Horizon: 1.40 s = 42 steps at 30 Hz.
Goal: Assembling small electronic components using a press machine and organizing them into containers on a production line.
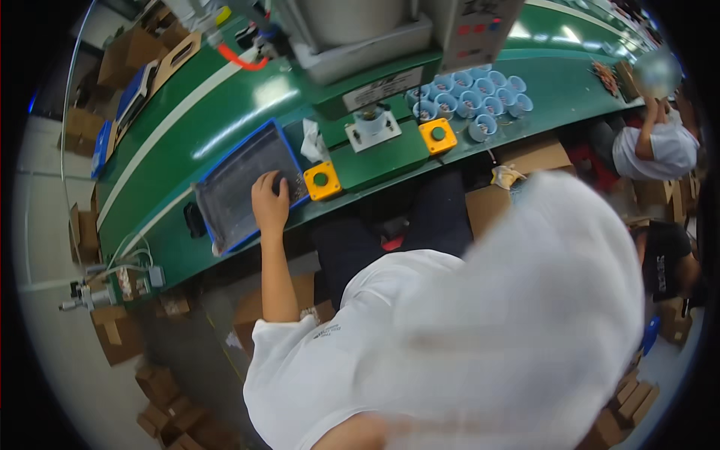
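My left hand point(270, 201) reaches over the near right part of a shallow blue-rimmed tray point(238, 156) with a dark grey inside. Its thumb stands apart from the curved fingers, and only a dark gap shows between them. A few tiny parts point(299, 184) lie in the tray's right corner, beside the hand. A bench press point(373, 129) with a green base stands right of the tray. Two yellow boxes with green push buttons point(321, 180) flank its base. My right sleeve point(525, 300) is raised and blurred close to the camera; the right hand is out of the picture.
Many light blue cups point(470, 103) holding small parts crowd the green bench point(559, 82) right of the press. A crumpled white bag point(313, 141) lies behind the left button box. Cardboard boxes point(534, 156) sit below the bench edge. A co-worker point(656, 146) sits at far right.
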Available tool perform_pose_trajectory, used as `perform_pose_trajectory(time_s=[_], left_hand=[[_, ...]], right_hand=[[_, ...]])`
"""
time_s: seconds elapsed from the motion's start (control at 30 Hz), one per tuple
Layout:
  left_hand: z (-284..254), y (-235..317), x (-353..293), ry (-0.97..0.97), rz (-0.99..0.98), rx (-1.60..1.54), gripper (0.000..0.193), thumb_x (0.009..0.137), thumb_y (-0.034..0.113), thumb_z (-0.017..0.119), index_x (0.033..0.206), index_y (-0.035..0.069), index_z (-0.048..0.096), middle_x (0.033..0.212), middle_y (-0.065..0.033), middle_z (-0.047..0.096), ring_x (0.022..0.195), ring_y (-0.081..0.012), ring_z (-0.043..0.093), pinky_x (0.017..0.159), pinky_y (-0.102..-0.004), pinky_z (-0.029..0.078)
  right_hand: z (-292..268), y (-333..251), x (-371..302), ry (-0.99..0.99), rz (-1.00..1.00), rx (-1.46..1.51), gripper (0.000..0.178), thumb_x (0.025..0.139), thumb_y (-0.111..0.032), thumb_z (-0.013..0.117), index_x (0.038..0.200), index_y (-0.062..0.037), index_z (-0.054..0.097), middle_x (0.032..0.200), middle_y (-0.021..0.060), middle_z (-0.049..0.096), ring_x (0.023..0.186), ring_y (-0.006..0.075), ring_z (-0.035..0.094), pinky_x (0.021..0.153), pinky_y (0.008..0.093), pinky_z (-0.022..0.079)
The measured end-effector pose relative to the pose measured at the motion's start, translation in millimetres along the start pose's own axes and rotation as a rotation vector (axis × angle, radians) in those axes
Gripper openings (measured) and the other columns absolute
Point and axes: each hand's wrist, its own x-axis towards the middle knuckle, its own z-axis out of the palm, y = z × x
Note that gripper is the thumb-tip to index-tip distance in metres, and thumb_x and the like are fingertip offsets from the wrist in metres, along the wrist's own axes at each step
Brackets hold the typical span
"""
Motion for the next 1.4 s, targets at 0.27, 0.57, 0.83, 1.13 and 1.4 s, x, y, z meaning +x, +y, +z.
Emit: perform_pose_trajectory(time_s=[0.27, 0.57, 0.83, 1.13, 1.4], left_hand=[[-0.3, -1.0, -5.0, -0.155, -0.041, -0.002, 0.021, 0.093, 0.021, 0.081, 0.106, 0.006, 0.086, 0.119, -0.0111, 0.077, 0.117, -0.0355, 0.069, 0.104, -0.0461, 0.055], [-11.0, 11.6, -5.2, -0.109, -0.076, -0.066, 0.018, 0.093, 0.021, 0.081, 0.103, 0.007, 0.086, 0.115, -0.0101, 0.076, 0.111, -0.0334, 0.069, 0.098, -0.0444, 0.056], [-9.9, 2.8, -3.4, -0.225, -0.106, -0.094, 0.017, 0.091, 0.022, 0.083, 0.101, 0.009, 0.086, 0.109, -0.0103, 0.075, 0.107, -0.0333, 0.07, 0.096, -0.0444, 0.056], [-10.1, 12.9, -5.5, -0.209, -0.151, -0.075, 0.017, 0.094, 0.024, 0.081, 0.1, 0.009, 0.085, 0.107, -0.0088, 0.075, 0.104, -0.0324, 0.071, 0.093, -0.0441, 0.057], [-14.7, 19.4, 1.4, -0.227, -0.17, -0.045, 0.021, 0.097, 0.026, 0.08, 0.101, 0.006, 0.084, 0.111, -0.0107, 0.077, 0.107, -0.0346, 0.072, 0.093, -0.0449, 0.057]], right_hand=[[0.2, -3.9, -9.2, 0.016, 0.004, 0.066, 0.025, 0.096, -0.001, 0.065, 0.12, 0.0049, 0.071, 0.111, 0.0155, 0.074, 0.101, 0.0262, 0.071, 0.095, 0.0382, 0.056], [117.4, 98.0, -117.7, 0.388, 1.113, 0.395, 0.049, 0.102, -0.002, 0.068, 0.149, 0.0052, 0.062, 0.137, 0.018, 0.074, 0.123, 0.0227, 0.07, 0.112, 0.0361, 0.053], [186.0, 138.0, -82.5, 0.172, 1.031, -0.006, 0.073, 0.085, -0.032, 0.092, 0.142, 0.0022, 0.063, 0.127, 0.0222, 0.073, 0.111, 0.0342, 0.074, 0.102, 0.0423, 0.059], [219.3, 158.8, -77.5, 0.276, 1.11, 0.117, 0.053, 0.081, -0.03, 0.094, 0.12, -0.0004, 0.071, 0.109, 0.019, 0.076, 0.092, 0.0357, 0.078, 0.085, 0.0443, 0.062], [160.4, 191.3, -133.9, 0.998, 0.844, -0.194, 0.03, 0.093, -0.017, 0.078, 0.117, -0.0003, 0.074, 0.105, 0.0127, 0.075, 0.09, 0.0216, 0.072, 0.081, 0.0353, 0.057]])
